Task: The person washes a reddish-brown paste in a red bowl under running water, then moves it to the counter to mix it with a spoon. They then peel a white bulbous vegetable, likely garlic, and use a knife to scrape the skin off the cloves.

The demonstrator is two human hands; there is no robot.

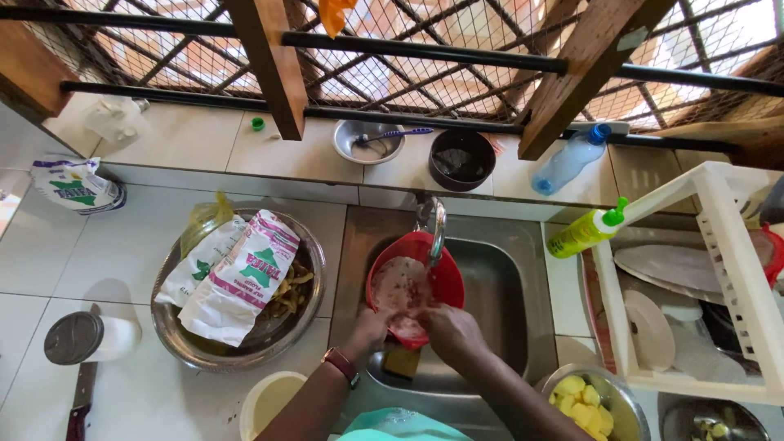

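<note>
White tiled counter (pixel 122 269), steel sink (pixel 498 294), wooden-framed meshed window (pixel 425 49) with black bars, bright daylight outside

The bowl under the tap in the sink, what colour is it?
Red. The bowl shows in the head view, held by both hands over the sink.

The scene is lit brightly by daylight admitted through the mesh window (pixel 457 33) along the top of the frame, where the view outside is washed out to white. Soft, short shadows are cast toward the lower edge beside the tin (pixel 86 336) at lower left. Glare is seen on the sink (pixel 498 294). Lines are bowed at the edges by wide-angle distortion, and slight softness is noted throughout.
</note>
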